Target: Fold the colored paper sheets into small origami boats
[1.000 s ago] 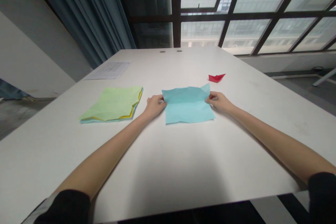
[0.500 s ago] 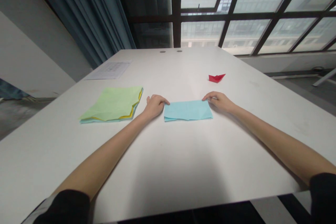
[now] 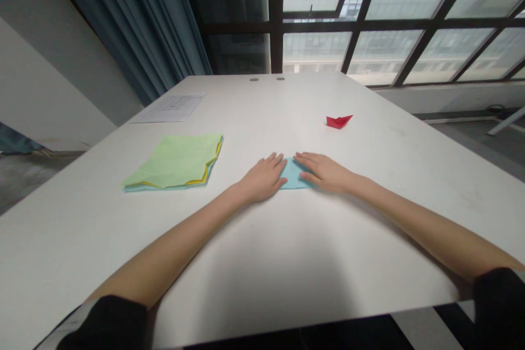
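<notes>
The left hand [image 3: 263, 179] and right hand [image 3: 327, 172] lie flat, fingers slightly apart, on the blue paper [image 3: 293, 176] showing between them; it seems already folded, though perhaps not fully creased.

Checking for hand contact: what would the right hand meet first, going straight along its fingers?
Probably the left hand, just across the folded light-blue paper; depth is unclear, so the right hand might narrowly miss it.

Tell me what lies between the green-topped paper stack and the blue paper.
In the head view, the left hand lies between them, resting on the blue paper; white tabletop shows between that hand and the stack.
</notes>
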`<state>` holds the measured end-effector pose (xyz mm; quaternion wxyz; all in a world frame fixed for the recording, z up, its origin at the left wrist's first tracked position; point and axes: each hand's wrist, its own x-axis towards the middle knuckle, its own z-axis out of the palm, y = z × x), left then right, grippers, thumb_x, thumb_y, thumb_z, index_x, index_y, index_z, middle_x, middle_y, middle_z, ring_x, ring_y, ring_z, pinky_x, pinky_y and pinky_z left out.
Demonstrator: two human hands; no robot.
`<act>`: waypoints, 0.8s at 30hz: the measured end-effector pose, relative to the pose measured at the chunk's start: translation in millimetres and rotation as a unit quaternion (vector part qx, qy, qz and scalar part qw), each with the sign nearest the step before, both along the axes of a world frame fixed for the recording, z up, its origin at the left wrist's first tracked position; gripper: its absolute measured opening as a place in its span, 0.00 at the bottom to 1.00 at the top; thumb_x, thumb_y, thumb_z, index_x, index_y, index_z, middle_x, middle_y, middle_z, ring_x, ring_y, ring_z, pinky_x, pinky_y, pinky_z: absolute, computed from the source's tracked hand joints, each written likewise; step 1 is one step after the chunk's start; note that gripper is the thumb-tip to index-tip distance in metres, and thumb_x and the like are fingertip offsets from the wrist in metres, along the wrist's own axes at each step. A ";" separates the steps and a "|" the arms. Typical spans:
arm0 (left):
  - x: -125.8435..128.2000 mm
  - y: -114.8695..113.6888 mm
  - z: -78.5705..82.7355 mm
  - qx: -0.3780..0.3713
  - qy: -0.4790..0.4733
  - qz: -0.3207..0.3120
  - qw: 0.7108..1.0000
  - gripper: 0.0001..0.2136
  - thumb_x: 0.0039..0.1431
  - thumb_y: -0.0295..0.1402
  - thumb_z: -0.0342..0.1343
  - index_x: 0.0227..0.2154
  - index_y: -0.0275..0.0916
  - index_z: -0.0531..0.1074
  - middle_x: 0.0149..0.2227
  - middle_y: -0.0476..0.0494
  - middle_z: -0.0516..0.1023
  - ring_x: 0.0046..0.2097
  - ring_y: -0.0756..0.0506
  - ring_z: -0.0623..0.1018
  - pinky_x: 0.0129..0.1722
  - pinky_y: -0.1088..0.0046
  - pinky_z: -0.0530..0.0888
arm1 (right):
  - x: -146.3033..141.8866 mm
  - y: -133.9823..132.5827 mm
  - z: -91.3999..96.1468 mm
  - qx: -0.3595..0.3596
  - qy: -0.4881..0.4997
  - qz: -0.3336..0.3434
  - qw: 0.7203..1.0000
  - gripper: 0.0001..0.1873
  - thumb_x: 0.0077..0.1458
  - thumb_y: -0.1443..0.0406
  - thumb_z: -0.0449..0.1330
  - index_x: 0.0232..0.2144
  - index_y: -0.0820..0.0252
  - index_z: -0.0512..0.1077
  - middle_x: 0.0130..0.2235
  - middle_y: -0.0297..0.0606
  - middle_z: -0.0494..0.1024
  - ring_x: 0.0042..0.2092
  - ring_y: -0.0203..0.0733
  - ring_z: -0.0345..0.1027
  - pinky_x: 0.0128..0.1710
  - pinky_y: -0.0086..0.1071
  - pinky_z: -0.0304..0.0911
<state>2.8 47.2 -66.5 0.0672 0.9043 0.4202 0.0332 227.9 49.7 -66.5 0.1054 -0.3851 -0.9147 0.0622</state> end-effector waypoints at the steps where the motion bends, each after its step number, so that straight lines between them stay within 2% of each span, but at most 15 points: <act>1: 2.1 -2.0 -3.3 -0.002 0.017 -0.002 1.000 0.27 0.62 0.40 0.39 0.61 0.32 0.50 0.65 0.34 0.47 0.65 0.37 0.49 0.60 0.56 0.52 | -1.0 -1.1 -4.3 -0.002 -0.017 -0.006 1.000 0.31 0.61 0.54 0.42 0.60 0.68 0.54 0.62 0.51 0.55 0.62 0.54 0.50 0.59 0.49 0.49; 4: 4.8 -4.9 -9.1 -0.011 0.041 -0.008 0.999 0.27 0.63 0.38 0.35 0.63 0.33 0.45 0.65 0.35 0.45 0.66 0.39 0.47 0.60 0.55 0.51 | -1.5 -3.9 -13.2 -0.019 -0.056 -0.021 0.998 0.30 0.62 0.56 0.38 0.63 0.64 0.49 0.64 0.47 0.51 0.64 0.55 0.45 0.58 0.55 0.47; 7: 5.1 -5.2 -9.6 -0.018 0.043 -0.006 0.999 0.27 0.64 0.39 0.33 0.63 0.33 0.43 0.66 0.36 0.43 0.66 0.39 0.45 0.60 0.55 0.49 | -0.9 -5.1 -17.0 -0.041 -0.067 -0.026 0.997 0.30 0.62 0.56 0.37 0.63 0.62 0.46 0.64 0.47 0.48 0.64 0.54 0.41 0.59 0.56 0.44; 13: 5.4 -6.9 -7.1 -0.042 0.035 0.011 0.998 0.32 0.62 0.50 0.33 0.64 0.36 0.41 0.66 0.36 0.42 0.66 0.37 0.45 0.60 0.54 0.46 | -0.6 -5.4 -17.4 -0.058 -0.059 -0.035 0.996 0.38 0.59 0.46 0.38 0.64 0.62 0.43 0.65 0.49 0.44 0.65 0.55 0.37 0.60 0.57 0.38; 24: -3.7 -5.4 -7.8 -0.048 0.035 0.009 0.998 0.35 0.60 0.54 0.32 0.64 0.37 0.40 0.66 0.36 0.40 0.66 0.38 0.44 0.61 0.53 0.45 | 1.7 -4.5 -18.3 -0.068 -0.053 -0.038 0.996 0.40 0.58 0.44 0.39 0.64 0.59 0.42 0.65 0.48 0.43 0.65 0.56 0.37 0.60 0.57 0.37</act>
